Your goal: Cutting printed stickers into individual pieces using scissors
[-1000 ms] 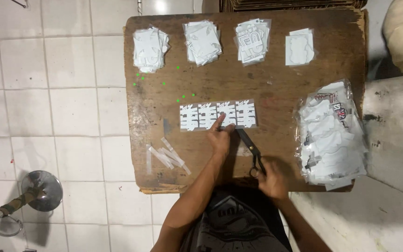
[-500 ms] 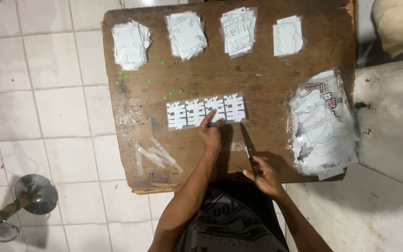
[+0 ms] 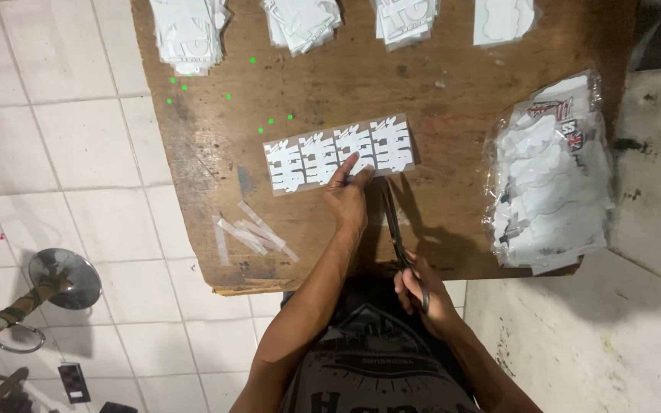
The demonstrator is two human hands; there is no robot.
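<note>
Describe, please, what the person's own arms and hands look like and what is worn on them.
Both arms are bare from the elbow down, with no sleeves in view. The left hand and the right hand wear no gloves, and I can make out no rings, watch or bracelets. The only clothing visible is a dark shirt with a pale printed graphic.

The left hand (image 3: 348, 200) presses its fingers (image 3: 346, 164) flat on a strip of white stickers (image 3: 338, 153) lying on the worn wooden table (image 3: 453, 107). The right hand (image 3: 422, 294) grips black scissors (image 3: 395, 226), blades pointing at the strip's near edge. Cut slivers (image 3: 250, 233) lie to the left, a bagged stack of stickers (image 3: 548, 176) to the right.
</note>
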